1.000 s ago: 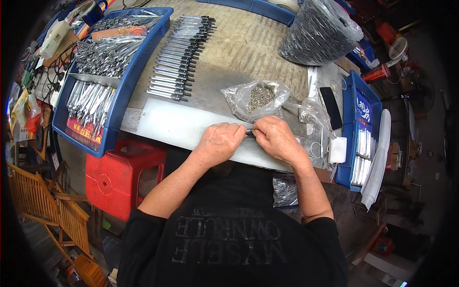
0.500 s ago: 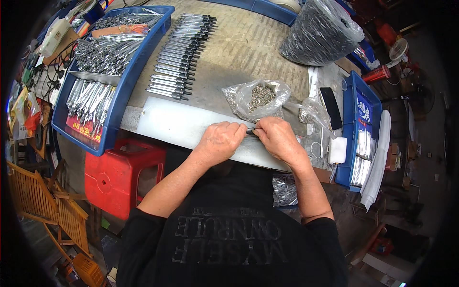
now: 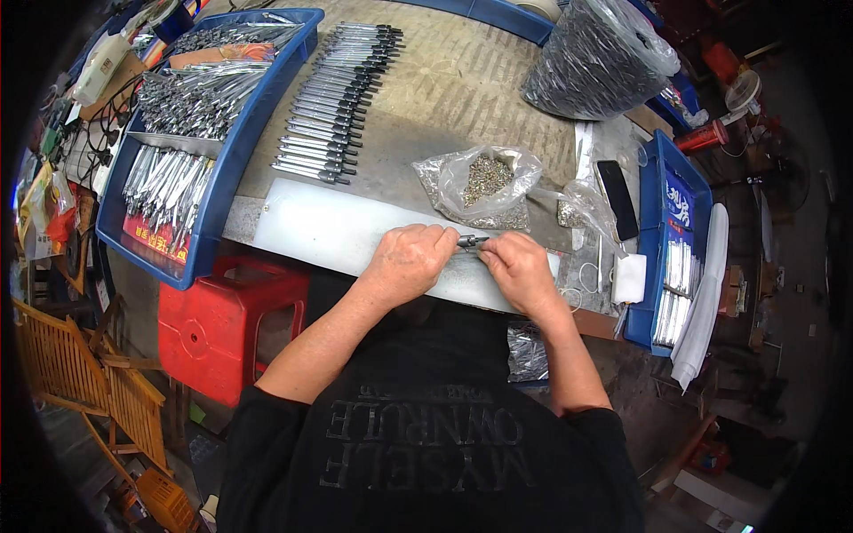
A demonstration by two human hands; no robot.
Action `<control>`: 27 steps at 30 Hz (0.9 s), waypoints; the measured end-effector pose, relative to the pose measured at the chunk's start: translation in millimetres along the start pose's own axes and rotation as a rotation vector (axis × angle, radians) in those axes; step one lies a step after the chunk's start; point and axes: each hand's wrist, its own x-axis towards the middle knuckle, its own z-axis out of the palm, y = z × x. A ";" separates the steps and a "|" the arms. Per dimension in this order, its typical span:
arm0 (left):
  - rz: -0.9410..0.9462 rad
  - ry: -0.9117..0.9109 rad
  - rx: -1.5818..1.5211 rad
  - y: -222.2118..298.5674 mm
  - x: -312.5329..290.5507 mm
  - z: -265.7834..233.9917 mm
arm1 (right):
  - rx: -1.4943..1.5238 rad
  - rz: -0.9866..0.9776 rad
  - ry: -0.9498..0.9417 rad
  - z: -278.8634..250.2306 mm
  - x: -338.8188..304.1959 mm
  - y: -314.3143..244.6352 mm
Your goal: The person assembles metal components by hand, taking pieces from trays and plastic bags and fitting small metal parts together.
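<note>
Over the white board (image 3: 329, 229) at the table's front edge, my left hand (image 3: 410, 266) is closed around a slim pen-like metal rod with a dark end (image 3: 471, 241). Most of the rod lies hidden in those fingers. My right hand (image 3: 518, 269) pinches at its thin tip from the right; whether a small part sits between these fingertips is hidden. Just beyond both hands lies an open clear plastic bag of small metal parts (image 3: 487, 179). Similar silver rods with dark ends (image 3: 342, 102) form a long row farther back on the left.
A blue divided tray (image 3: 233, 191) full of silver rods stands at left, above a red stool (image 3: 209, 333). To the right are a phone (image 3: 617, 200), a small bag of parts (image 3: 582, 209) and another blue tray (image 3: 653, 266). A large plastic-wrapped dark bundle (image 3: 597, 62) stands behind.
My right hand has shifted slightly to the right and down, so more of the rod's dark end shows between the hands. My left hand has stayed nearly in place.
</note>
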 end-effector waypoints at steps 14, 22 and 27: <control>-0.054 0.009 -0.027 1.0 0.4 -1.3 | -0.289 -0.118 0.167 32.1 -4.8 -8.5; -0.055 0.014 -0.010 1.5 1.0 -1.9 | -0.344 -0.121 0.178 36.0 -4.6 -6.5; -0.040 0.018 0.004 1.0 -0.5 0.9 | -0.239 -0.064 0.165 33.2 -9.3 -1.2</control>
